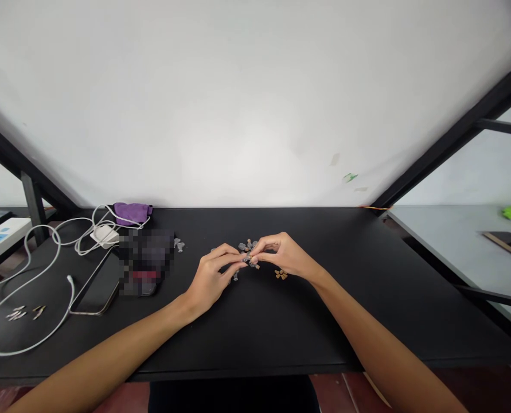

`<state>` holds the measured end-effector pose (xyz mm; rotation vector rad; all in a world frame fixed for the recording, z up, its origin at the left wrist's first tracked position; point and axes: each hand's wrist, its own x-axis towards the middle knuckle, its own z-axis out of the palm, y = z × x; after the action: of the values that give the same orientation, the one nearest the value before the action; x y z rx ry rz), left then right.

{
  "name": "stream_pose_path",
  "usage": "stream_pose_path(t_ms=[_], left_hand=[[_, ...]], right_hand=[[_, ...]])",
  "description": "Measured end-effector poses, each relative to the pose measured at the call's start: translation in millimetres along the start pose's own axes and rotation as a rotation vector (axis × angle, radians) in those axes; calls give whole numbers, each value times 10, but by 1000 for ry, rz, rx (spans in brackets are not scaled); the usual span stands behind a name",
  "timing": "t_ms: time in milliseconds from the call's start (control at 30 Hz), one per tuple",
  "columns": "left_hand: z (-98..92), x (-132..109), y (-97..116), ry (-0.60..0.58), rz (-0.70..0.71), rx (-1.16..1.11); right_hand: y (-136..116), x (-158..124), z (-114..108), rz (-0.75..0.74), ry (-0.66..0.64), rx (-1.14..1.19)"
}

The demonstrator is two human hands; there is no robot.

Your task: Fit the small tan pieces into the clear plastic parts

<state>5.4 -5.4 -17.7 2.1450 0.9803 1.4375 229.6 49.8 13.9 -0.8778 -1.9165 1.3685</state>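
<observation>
My left hand (214,278) and my right hand (286,256) meet over the middle of the black table. Between their pinched fingertips is a small greyish translucent piece (247,258), too small to name its kind. Each hand is closed, with thumb and forefinger on it. Several similar clear pieces lie around and behind the fingers, partly hidden, with tan bits among them. A little cluster of tan pieces (281,275) rests just below my right hand. Left of my left hand, a few clear pieces (179,245) lie on the table.
On the left are a phone (96,287), a looping white cable (63,310), a white charger (104,236), a purple pouch (131,213) and a blurred-out dark item (145,261). Small slivers (16,313) lie near the cable. A white power strip (1,241) stands at the far left.
</observation>
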Motion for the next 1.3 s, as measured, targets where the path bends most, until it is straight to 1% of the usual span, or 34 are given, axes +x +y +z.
stream_pose_path(t_ms=[167, 367, 533, 733, 867, 1000, 1100, 1200, 1300], left_hand=[[-2, -3, 18, 17, 22, 14], [-9, -6, 46, 31, 43, 51], [-14, -5, 52, 54, 64, 19], [-17, 5, 49, 64, 84, 2], [-19, 6, 56, 78, 127, 20], [-10, 8, 52, 78, 145, 35], [3, 24, 41, 77, 138, 25], [3, 43, 31, 74, 142, 33], [-22, 59, 22, 41, 137, 62]], right_hand=[[28, 1, 26, 26, 0, 91], [56, 10, 48, 47, -14, 107], [55, 24, 65, 59, -13, 190], [35, 30, 72, 65, -15, 185], [-4, 30, 76, 70, -17, 203], [-18, 22, 69, 62, -39, 200], [-22, 7, 56, 24, -55, 188], [-50, -12, 34, -34, -70, 112], [-91, -33, -23, -56, -73, 14]])
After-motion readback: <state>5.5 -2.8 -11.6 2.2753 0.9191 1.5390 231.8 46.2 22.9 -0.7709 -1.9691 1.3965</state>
